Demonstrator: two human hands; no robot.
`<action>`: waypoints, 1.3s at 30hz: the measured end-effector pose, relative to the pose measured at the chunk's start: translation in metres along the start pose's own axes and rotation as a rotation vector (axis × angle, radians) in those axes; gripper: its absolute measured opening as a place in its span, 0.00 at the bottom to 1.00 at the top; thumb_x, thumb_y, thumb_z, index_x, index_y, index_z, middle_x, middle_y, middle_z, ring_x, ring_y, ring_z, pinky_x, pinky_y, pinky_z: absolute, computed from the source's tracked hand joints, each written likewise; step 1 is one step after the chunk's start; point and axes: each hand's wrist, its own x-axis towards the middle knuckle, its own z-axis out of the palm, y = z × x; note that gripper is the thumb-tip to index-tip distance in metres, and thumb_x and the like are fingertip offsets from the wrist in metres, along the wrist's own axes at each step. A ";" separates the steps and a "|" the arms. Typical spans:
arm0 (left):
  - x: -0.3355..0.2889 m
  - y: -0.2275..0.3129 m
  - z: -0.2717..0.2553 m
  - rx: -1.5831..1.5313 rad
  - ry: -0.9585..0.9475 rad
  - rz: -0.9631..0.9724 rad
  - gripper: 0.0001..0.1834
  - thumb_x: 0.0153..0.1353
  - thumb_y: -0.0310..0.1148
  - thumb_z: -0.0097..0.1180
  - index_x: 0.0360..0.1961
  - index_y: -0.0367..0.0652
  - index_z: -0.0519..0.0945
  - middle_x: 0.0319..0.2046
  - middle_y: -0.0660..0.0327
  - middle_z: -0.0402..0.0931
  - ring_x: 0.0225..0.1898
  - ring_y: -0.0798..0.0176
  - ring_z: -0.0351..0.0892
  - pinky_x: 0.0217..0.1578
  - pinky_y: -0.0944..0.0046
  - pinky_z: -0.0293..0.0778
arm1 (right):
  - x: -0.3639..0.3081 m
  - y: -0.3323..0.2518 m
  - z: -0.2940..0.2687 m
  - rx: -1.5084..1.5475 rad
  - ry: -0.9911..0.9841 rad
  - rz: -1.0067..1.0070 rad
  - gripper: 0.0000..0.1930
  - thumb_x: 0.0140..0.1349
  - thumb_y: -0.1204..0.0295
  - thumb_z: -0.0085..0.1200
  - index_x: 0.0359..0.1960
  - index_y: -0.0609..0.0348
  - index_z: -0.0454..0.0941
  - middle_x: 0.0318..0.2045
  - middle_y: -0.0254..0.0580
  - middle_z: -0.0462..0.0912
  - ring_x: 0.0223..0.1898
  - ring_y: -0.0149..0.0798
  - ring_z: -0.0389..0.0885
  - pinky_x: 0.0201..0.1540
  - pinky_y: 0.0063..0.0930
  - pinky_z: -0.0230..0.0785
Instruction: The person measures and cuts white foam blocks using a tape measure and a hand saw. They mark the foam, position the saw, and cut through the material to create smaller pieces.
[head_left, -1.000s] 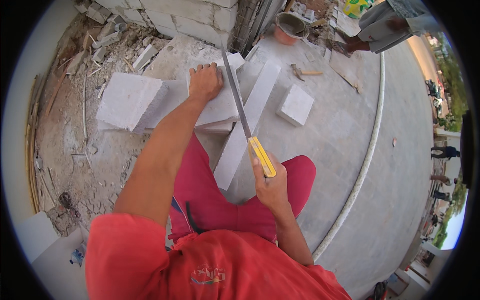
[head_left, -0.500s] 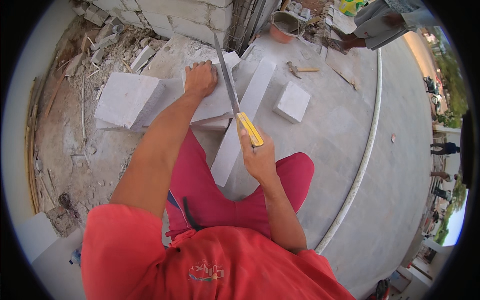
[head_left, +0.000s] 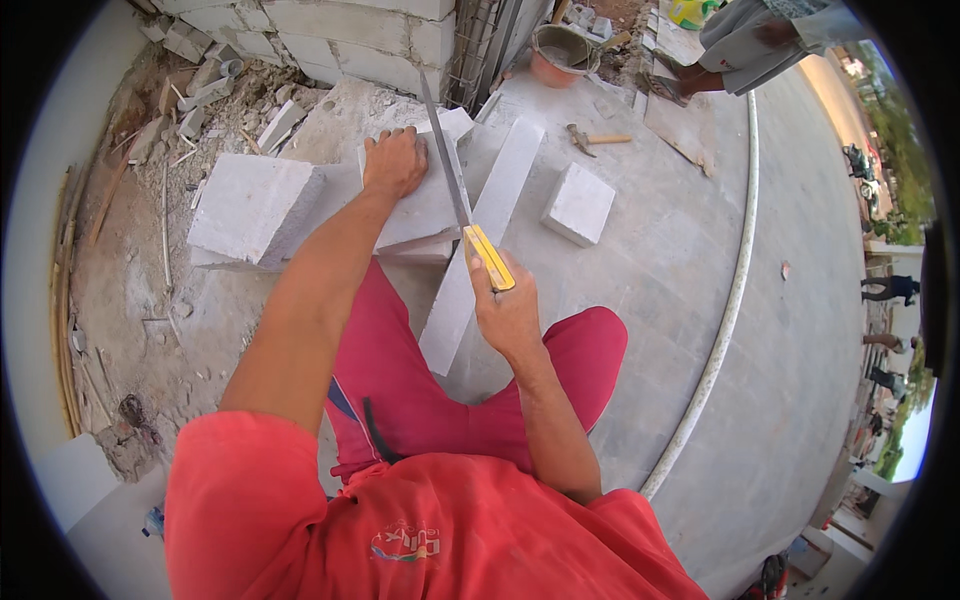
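Observation:
My right hand (head_left: 507,305) is closed round the yellow handle of a hand saw (head_left: 447,150). The long blade points away from me, along the right side of a white lightweight block (head_left: 425,215). Whether the teeth sit in a cut I cannot tell. On top of that block rests my left hand (head_left: 395,162), pressed down with its fingers bent over the surface. More block pieces lie beneath it, partly hidden. A larger white block (head_left: 255,207) stands to its left. Under the saw handle a long narrow block strip (head_left: 480,250) lies slanted on the floor.
Right of the strip are a small cut block (head_left: 580,204) and a hammer (head_left: 597,139). Farther back stands a mortar bucket (head_left: 562,55) near a block wall (head_left: 350,40). A person (head_left: 745,50) is at the upper right. A pale pipe (head_left: 735,280) runs along the floor; rubble lies left.
My right hand and the saw have shifted slightly left. The left hand stays on the block. The whole view has moved a little.

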 end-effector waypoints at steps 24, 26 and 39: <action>0.003 0.001 0.017 0.004 0.113 -0.085 0.20 0.79 0.41 0.46 0.58 0.41 0.84 0.57 0.50 0.85 0.65 0.45 0.79 0.67 0.36 0.63 | -0.011 0.001 0.002 0.012 -0.001 -0.087 0.11 0.78 0.68 0.55 0.44 0.65 0.78 0.26 0.51 0.77 0.27 0.45 0.80 0.33 0.42 0.69; -0.001 0.002 0.020 0.002 0.111 -0.097 0.20 0.79 0.40 0.46 0.57 0.41 0.84 0.57 0.50 0.85 0.64 0.45 0.79 0.67 0.37 0.63 | -0.058 0.006 -0.005 -0.002 0.010 -0.049 0.10 0.78 0.68 0.55 0.47 0.65 0.80 0.26 0.50 0.78 0.28 0.43 0.82 0.34 0.39 0.72; 0.003 -0.001 0.015 0.011 0.101 -0.094 0.20 0.77 0.40 0.47 0.58 0.41 0.83 0.57 0.50 0.86 0.65 0.44 0.78 0.67 0.36 0.63 | -0.049 0.017 0.000 0.051 0.024 -0.038 0.10 0.78 0.68 0.56 0.44 0.65 0.78 0.25 0.51 0.78 0.26 0.44 0.77 0.32 0.41 0.70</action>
